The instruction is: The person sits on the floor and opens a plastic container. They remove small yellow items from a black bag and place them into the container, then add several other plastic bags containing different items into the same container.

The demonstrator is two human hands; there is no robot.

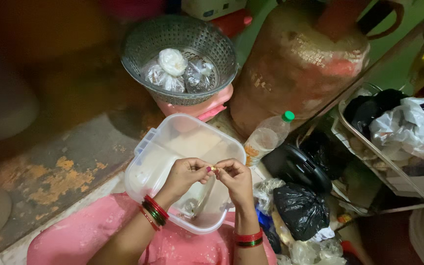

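Observation:
My left hand (185, 175) and my right hand (235, 179) meet over a clear plastic tub (163, 147) resting on my pink-clad lap. Both pinch one small pale item (214, 169) between their fingertips; what it is cannot be made out. Red and green bangles ring both wrists. The tub looks nearly empty, with a little clear wrapping near its lower corner.
A grey perforated basket (145, 39) holding small tied plastic bags sits behind the tub on a pink stand. A large rusty-red gas cylinder (300, 64) stands to the right. A green-capped plastic bottle (268, 137), black bags (301, 208) and a wire rack (359, 132) crowd the right side.

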